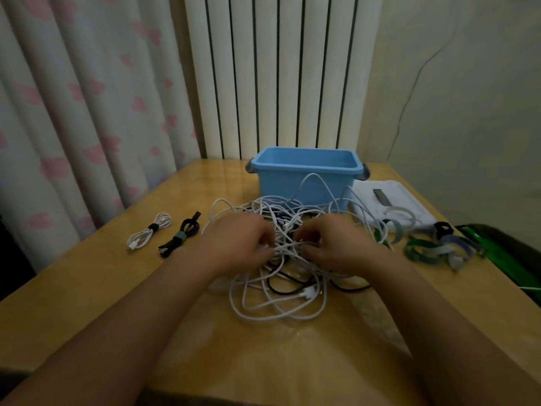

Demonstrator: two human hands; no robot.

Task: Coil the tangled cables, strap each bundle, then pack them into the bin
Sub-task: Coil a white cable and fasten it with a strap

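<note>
One blue bin (306,174) stands at the back of the wooden table (87,288). Two strapped bundles, one white (149,231) and one black (181,237), lie left of the bin. One tangle of cables (281,276) lies just before it; loose straps (433,247) lie to its right. The left hand (243,244) and right hand (330,246) both pinch white strands amid the tangle. Curtain (73,112) and radiator (278,74) stand behind the bin.
</note>
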